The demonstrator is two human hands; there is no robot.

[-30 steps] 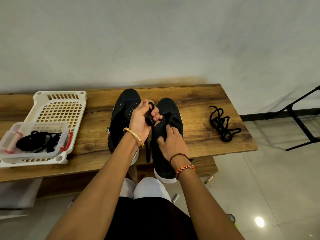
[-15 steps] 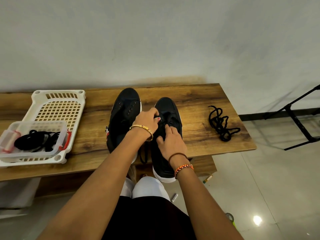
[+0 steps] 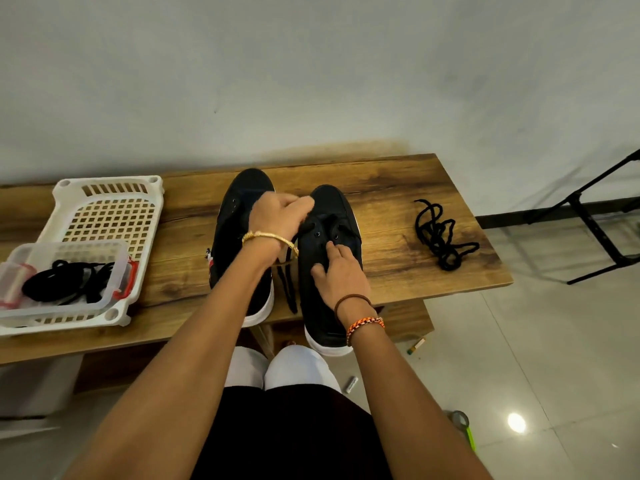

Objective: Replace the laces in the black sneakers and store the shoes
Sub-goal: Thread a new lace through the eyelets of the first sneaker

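On wood bench (image 3: 398,188), left hand (image 3: 280,216) pinches flat black lace (image 3: 289,289) at canvas sneaker (image 3: 332,216); right hand (image 3: 341,275) presses it, fingers loose.

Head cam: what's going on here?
A person is lacing the right-hand black sneaker on a wooden bench. The left hand pinches a black lace at the upper eyelets; the right hand rests on the shoe's tongue, steadying it. The other sneaker shows empty eyelets. A loose lace lies to the right; more laces sit in a clear box in a white basket.
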